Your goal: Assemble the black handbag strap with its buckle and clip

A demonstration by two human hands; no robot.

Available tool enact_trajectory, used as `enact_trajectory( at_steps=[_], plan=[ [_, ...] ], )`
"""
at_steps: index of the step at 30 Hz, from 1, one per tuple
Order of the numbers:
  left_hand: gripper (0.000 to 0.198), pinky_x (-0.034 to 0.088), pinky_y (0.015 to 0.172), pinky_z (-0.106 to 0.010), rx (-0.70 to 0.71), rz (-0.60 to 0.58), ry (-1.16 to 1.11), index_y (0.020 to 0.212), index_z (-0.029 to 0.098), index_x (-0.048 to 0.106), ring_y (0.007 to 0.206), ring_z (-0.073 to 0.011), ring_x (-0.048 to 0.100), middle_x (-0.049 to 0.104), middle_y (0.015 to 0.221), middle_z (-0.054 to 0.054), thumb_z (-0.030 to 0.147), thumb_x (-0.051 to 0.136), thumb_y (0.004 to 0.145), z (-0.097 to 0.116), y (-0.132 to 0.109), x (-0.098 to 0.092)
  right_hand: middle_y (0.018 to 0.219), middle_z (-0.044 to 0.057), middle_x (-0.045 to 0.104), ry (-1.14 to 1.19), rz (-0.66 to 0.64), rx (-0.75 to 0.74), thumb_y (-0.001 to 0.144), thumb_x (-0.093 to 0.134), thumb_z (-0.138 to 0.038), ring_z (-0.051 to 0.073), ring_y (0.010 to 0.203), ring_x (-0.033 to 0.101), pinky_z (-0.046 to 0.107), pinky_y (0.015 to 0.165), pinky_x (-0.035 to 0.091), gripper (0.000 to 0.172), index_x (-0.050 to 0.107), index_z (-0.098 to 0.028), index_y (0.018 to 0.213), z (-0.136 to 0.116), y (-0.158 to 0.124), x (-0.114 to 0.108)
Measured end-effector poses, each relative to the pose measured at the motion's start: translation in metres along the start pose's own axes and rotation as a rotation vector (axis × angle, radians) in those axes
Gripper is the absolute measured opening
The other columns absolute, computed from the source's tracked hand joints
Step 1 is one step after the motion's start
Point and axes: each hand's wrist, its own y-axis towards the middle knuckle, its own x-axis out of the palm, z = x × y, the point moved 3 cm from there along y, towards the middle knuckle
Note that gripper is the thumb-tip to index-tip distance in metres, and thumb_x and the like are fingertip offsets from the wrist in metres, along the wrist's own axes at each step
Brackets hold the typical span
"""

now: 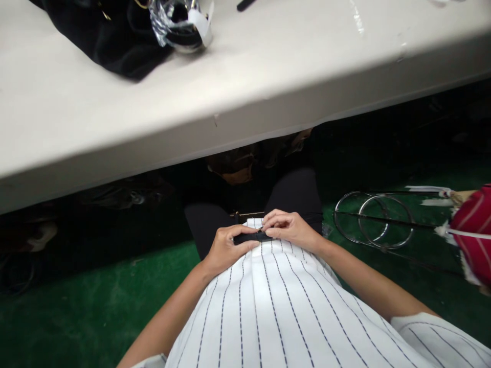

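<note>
Both my hands rest at the hem of my white pinstriped shirt (276, 301), in my lap below the table edge. My left hand (226, 248) has its fingers curled and its thumb pressed on a small dark strap-like piece (253, 236). My right hand (289, 227) pinches the same dark piece from the right with bent fingers. A thin gold-coloured bar (247, 214) lies just beyond the fingers, over my black trousers (295, 191).
A white table (245, 87) spans the upper view, carrying a black bag (111, 38) and crumpled silver foil with white tape (180, 23). On the green floor (95, 306) lie metal wire rings (374, 220) and a red striped cloth (473, 232) at right. Dark clutter sits under the table.
</note>
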Motion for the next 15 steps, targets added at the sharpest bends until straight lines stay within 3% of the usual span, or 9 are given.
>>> enact_trajectory(
  at_steps=[2,5,10,15],
  plan=[
    [0.023,0.056,0.083,-0.031,-0.022,-0.013,-0.05,0.094,0.02,0.074,0.086,-0.0213,0.071,0.076,0.092,-0.004,0.031,0.079,0.074,-0.001,-0.001,0.0,0.099,0.008,0.067,0.045,-0.097,0.025,0.073,0.079,-0.039,0.009,0.061,0.057,0.021,0.049,0.043,0.027,0.074,-0.015,0.083,0.003,0.0,-0.007],
    [0.024,0.056,0.084,-0.031,-0.017,-0.035,-0.084,0.096,0.02,0.074,0.088,-0.0215,0.071,0.076,0.094,-0.004,0.03,0.079,0.074,0.0,-0.001,-0.001,0.095,0.009,0.068,0.194,-0.226,0.144,0.071,0.081,-0.041,0.011,0.057,0.061,0.019,0.042,0.037,0.032,0.075,-0.014,0.087,0.012,0.002,-0.007],
    [0.023,0.056,0.082,-0.029,0.048,-0.052,-0.072,0.096,0.019,0.074,0.087,-0.0203,0.072,0.076,0.094,-0.005,0.028,0.079,0.075,0.003,-0.002,-0.001,0.086,0.005,0.065,0.299,-0.209,0.081,0.065,0.085,-0.039,0.006,0.047,0.054,0.02,0.041,0.038,0.03,0.073,-0.013,0.072,0.017,0.004,0.003],
    [0.023,0.057,0.081,-0.028,0.102,-0.042,-0.053,0.098,0.018,0.073,0.086,-0.0191,0.072,0.076,0.094,-0.005,0.027,0.078,0.077,0.003,-0.001,0.0,0.081,0.004,0.063,0.214,-0.128,0.098,0.071,0.081,-0.044,0.008,0.05,0.055,0.021,0.043,0.042,0.035,0.066,-0.013,0.07,0.015,-0.002,0.008]
  ],
)
